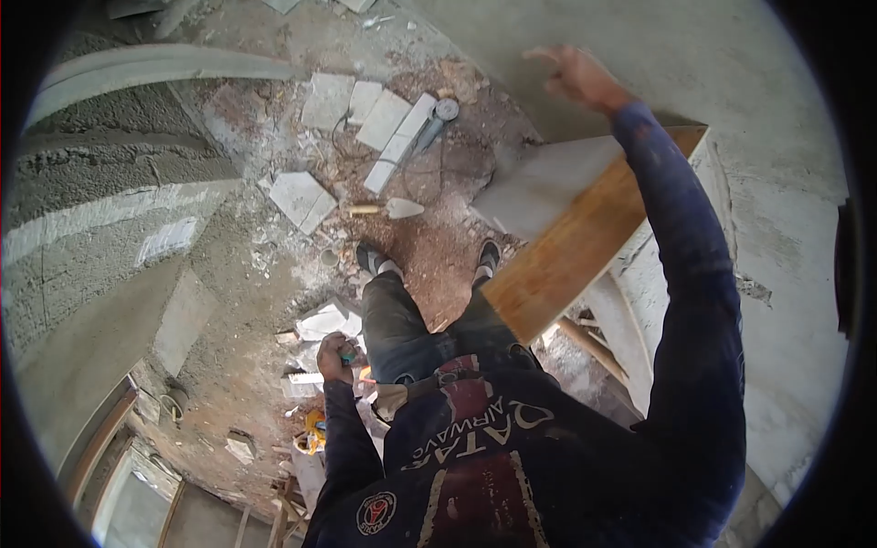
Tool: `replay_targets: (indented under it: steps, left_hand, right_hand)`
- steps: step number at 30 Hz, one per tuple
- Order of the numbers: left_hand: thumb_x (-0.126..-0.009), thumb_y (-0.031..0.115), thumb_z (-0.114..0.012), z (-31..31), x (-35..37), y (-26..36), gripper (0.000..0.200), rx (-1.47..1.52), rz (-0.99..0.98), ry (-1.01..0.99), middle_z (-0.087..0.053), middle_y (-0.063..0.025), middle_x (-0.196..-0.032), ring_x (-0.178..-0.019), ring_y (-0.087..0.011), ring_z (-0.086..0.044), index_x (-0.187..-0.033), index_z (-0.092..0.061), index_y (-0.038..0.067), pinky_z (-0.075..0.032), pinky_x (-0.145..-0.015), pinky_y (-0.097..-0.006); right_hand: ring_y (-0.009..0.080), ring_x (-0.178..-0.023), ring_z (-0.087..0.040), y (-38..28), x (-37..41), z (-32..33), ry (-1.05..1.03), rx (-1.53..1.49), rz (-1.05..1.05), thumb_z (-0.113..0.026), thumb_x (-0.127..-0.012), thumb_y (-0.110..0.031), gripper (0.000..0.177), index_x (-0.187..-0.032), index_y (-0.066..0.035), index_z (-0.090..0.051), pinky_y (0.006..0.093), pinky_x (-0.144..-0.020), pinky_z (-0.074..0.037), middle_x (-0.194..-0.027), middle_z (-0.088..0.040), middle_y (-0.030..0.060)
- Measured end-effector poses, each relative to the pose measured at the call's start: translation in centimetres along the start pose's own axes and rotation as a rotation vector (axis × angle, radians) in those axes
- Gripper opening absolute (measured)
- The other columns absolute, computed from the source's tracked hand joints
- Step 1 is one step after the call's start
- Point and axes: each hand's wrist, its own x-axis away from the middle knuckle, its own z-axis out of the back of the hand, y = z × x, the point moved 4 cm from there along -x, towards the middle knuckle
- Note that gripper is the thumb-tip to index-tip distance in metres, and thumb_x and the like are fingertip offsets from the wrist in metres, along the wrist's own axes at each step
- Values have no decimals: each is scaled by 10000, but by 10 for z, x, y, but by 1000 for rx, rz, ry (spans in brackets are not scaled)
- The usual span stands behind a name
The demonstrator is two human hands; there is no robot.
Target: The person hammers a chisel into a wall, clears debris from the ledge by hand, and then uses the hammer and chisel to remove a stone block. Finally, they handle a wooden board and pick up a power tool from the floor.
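Observation:
Down by my left thigh, my left hand (334, 358) is closed around a small green object (347, 354), mostly hidden by the fingers. My right arm reaches up and out, and my right hand (582, 80) overlaps the smooth grey wall (521, 27) in this view. Its index finger is stretched out, the other fingers are looser, and nothing shows in it. Below the right forearm lies a long wooden board (571, 242), its near end by my right thigh.
A pointing trowel (402, 209) lies on the dusty floor beyond my feet. Farther off are cut tile pieces (385, 119), a long pale strip (400, 144) and what looks like an angle grinder (437, 123). Rubble and a yellow object (313, 431) lie to the left.

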Motion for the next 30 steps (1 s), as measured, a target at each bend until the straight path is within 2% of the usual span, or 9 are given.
replay_targets:
  steps: [6,9,16,20,24,26,27,28,30]
  left_hand:
    - [-885,62,-540,47,-37,17,211,-504,-37,13,-589,-25,-675,-498,-69,-487,-1038,-676,8,-451,-480,-227]
    - [-865,44,-599,40,-53,15,152,-746,-109,8,-617,-25,-716,-531,-68,-517,-989,-686,29,-435,-477,-217]
    - [-828,26,-633,-35,-154,17,114,-809,-111,50,-650,-62,-808,-627,-114,-582,-937,-662,7,-477,-550,-243]
    - [-833,43,-587,-61,-193,24,119,-675,10,102,-635,-79,-848,-744,-145,-606,-931,-640,1,-502,-666,-276]
    - [-842,48,-549,-40,-211,22,122,-830,-128,122,-628,-78,-852,-772,-150,-602,-920,-630,1,-495,-701,-285]
    - [-848,25,-638,-39,-210,27,55,-670,-52,227,-640,-71,-830,-714,-116,-588,-893,-658,2,-474,-647,-247]
    - [-851,21,-630,-39,-206,29,53,-667,-11,247,-644,-68,-848,-735,-110,-588,-890,-660,3,-471,-648,-250]
    - [-854,17,-623,-38,-204,30,54,-661,15,242,-647,-65,-865,-756,-104,-588,-887,-663,3,-469,-650,-253]
    - [-855,9,-610,-38,-197,33,65,-667,-31,260,-649,-76,-893,-813,-122,-607,-883,-669,11,-482,-697,-272]
  right_hand:
    - [368,-761,-658,23,-28,-231,-351,339,-372,-663,-790,-286,265,-880,-44,-607,468,-656,-518,-935,-665,178]
    - [393,-957,-631,11,12,-389,-594,-35,-433,-687,-793,-281,438,-1142,-21,-632,475,-801,-513,-1053,-651,204]
    - [387,-1261,-479,-20,71,-664,-170,-1136,-1318,-777,-760,-450,918,-1386,83,-369,492,-1027,-390,-1314,-510,296]
    - [351,-1426,-246,65,40,-767,125,-568,-1518,-757,-745,-577,1079,-1465,70,-280,441,-1159,-198,-1506,-274,302]
    - [252,-1200,-491,131,38,-796,-317,-230,-835,-555,-971,-331,494,-1348,-14,-534,377,-1067,-353,-1357,-522,123]
    - [207,-1205,-487,127,45,-779,121,-1513,-857,-556,-968,-249,448,-1377,-68,-520,374,-1021,-407,-1318,-543,73]
    - [204,-1258,-447,98,11,-734,11,-1436,-1623,-545,-968,-214,455,-1406,-104,-489,356,-1072,-354,-1375,-498,60]
    - [239,-1336,-423,66,-26,-675,144,-1177,-1784,-574,-833,83,678,-1456,-122,-404,339,-1075,-372,-1432,-481,82]
    - [207,-1252,-441,137,35,-730,-77,-1207,-1588,-622,-903,-265,553,-1423,-162,-465,350,-1005,-403,-1431,-434,26]
